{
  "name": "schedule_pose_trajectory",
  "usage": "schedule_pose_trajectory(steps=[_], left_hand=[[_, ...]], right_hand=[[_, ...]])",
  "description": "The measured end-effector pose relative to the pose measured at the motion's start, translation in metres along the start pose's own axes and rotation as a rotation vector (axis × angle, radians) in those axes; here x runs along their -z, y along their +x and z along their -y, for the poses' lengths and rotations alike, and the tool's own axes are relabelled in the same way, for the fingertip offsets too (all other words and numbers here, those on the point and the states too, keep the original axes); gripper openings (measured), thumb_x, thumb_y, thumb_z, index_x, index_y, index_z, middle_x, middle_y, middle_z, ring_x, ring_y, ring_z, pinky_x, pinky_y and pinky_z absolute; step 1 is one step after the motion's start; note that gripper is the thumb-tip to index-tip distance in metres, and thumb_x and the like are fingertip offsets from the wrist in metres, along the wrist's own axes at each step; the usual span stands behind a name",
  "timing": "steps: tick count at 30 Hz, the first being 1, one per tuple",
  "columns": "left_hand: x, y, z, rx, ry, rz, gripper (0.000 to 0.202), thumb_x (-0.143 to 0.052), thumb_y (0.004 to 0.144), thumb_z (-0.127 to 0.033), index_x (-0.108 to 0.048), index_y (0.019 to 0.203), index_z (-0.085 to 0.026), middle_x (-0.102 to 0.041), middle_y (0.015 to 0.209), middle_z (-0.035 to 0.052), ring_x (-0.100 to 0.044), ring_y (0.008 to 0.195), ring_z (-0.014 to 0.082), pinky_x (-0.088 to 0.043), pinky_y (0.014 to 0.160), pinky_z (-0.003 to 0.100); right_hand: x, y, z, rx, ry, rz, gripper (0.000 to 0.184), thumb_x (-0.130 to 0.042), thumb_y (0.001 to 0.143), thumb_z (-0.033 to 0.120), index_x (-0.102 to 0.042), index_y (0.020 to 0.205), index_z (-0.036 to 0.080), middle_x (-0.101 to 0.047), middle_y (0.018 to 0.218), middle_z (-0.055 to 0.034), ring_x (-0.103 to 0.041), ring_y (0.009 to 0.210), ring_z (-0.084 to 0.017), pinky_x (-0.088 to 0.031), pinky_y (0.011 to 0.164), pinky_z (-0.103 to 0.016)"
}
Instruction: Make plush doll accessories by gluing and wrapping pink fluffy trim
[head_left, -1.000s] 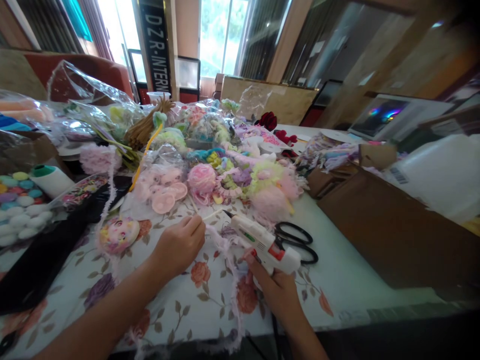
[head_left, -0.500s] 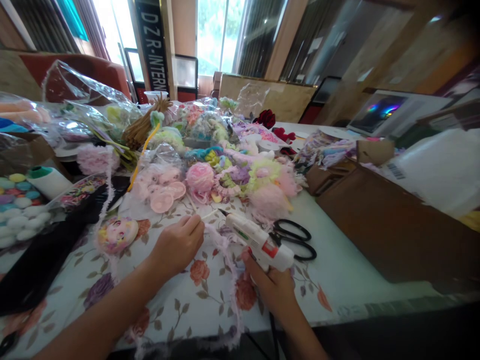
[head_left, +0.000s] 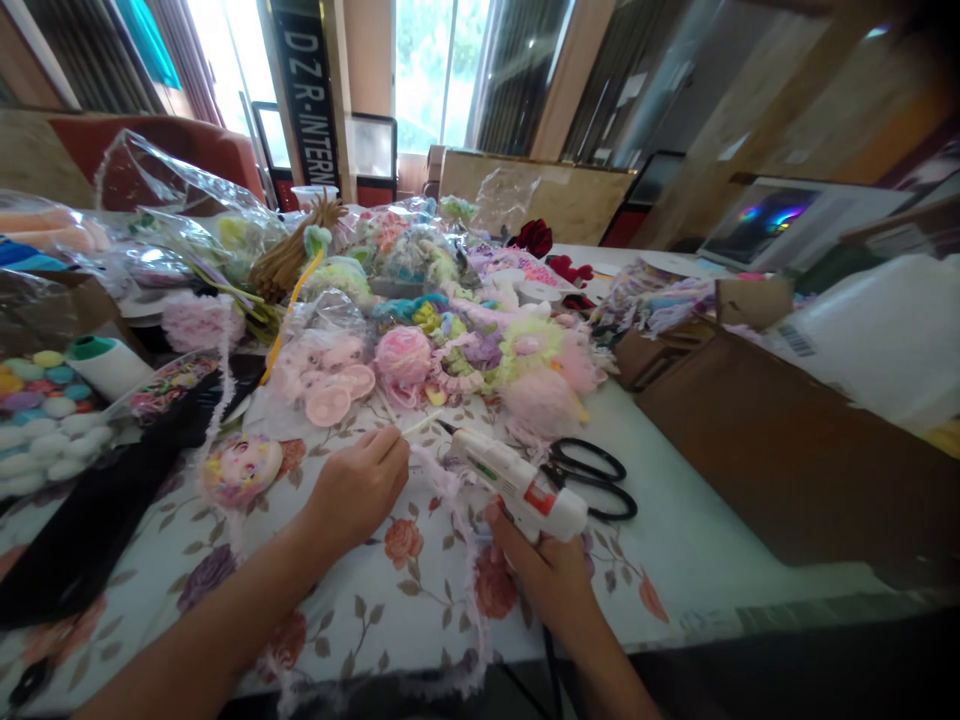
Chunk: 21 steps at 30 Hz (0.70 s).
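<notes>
My right hand (head_left: 555, 565) is wrapped round the grip of a white hot glue gun (head_left: 510, 475). Its dark nozzle points left, at the tip of a thin pale stick (head_left: 423, 424). My left hand (head_left: 361, 488) pinches that stick, whose other end is hidden by the fingers. Fluffy pink yarn (head_left: 466, 540) trails from beside my left fingers down to the table's front edge. Black-handled scissors (head_left: 594, 475) lie just right of the glue gun. To the left of my left hand, a doll-face piece (head_left: 244, 467) rests on the flowered cloth (head_left: 375, 590).
Bagged pink pieces (head_left: 330, 370), a pink yarn ball (head_left: 403, 352) and other fluffy materials are heaped behind my hands. A brown cardboard box (head_left: 780, 450) stands at right. Pompoms (head_left: 52, 430), a white thread cone (head_left: 109, 372) and a black strip (head_left: 90, 530) occupy the left.
The view has shifted slightly, so the things at left appear a little further right. Both hands stay almost still, with the nozzle still by the stick's tip.
</notes>
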<state>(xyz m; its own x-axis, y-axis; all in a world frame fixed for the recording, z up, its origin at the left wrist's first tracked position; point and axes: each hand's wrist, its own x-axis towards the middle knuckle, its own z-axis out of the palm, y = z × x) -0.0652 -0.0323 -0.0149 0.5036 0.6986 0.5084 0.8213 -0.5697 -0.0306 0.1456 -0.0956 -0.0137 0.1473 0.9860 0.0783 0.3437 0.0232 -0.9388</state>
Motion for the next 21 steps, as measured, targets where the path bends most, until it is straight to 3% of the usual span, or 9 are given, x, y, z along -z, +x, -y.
schedule_pose_trajectory(steps=[3, 7, 13, 16, 21], left_hand=[[0.002, 0.0, -0.001, 0.055, -0.132, 0.023, 0.027, -0.033, 0.095, -0.021, -0.055, 0.08, -0.018, -0.057, 0.082, 0.0048, -0.053, 0.073, 0.0151, -0.041, 0.062, 0.027], [0.005, 0.003, -0.001, 0.153, -0.514, 0.088, 0.029, -0.031, 0.096, -0.027, -0.054, 0.08, -0.019, -0.055, 0.081, 0.0037, -0.052, 0.073, 0.0139, -0.042, 0.069, 0.027], [0.01, 0.011, 0.001, 0.286, -0.955, 0.157, 0.029, -0.039, 0.091, -0.033, -0.052, 0.07, -0.018, -0.051, 0.072, 0.0017, -0.049, 0.071, 0.0144, -0.04, 0.069, 0.027], [0.01, 0.012, 0.002, 0.379, -1.1, 0.193, 0.03, -0.043, 0.089, -0.037, -0.054, 0.069, -0.018, -0.045, 0.064, -0.0009, -0.042, 0.062, 0.0124, -0.037, 0.061, 0.026], [0.006, 0.008, 0.004, 0.542, -1.404, 0.32, 0.027, -0.05, 0.084, -0.041, -0.055, 0.071, -0.018, -0.029, 0.052, -0.0055, -0.026, 0.048, 0.009, -0.019, 0.046, 0.025]], right_hand=[[0.0, 0.0, 0.0, 0.02, -0.015, -0.029, 0.038, -0.059, 0.079, 0.047, -0.055, 0.052, 0.02, -0.053, 0.045, 0.0004, -0.049, 0.046, -0.014, -0.042, 0.047, -0.025], [0.002, 0.0, 0.001, 0.007, -0.014, -0.001, 0.039, -0.059, 0.079, 0.047, -0.054, 0.05, 0.021, -0.052, 0.043, 0.0003, -0.05, 0.047, -0.015, -0.042, 0.046, -0.025], [0.001, 0.0, 0.002, 0.005, 0.016, -0.027, 0.034, -0.06, 0.078, 0.048, -0.06, 0.059, 0.02, -0.054, 0.044, 0.0005, -0.052, 0.048, -0.015, -0.042, 0.046, -0.025], [0.001, 0.0, 0.002, -0.002, 0.024, -0.021, 0.035, -0.061, 0.077, 0.049, -0.059, 0.057, 0.02, -0.053, 0.044, 0.0007, -0.05, 0.046, -0.015, -0.041, 0.044, -0.025], [0.001, 0.001, 0.003, 0.01, 0.019, -0.028, 0.034, -0.061, 0.078, 0.049, -0.059, 0.06, 0.02, -0.052, 0.045, 0.0009, -0.05, 0.046, -0.015, -0.041, 0.046, -0.026]])
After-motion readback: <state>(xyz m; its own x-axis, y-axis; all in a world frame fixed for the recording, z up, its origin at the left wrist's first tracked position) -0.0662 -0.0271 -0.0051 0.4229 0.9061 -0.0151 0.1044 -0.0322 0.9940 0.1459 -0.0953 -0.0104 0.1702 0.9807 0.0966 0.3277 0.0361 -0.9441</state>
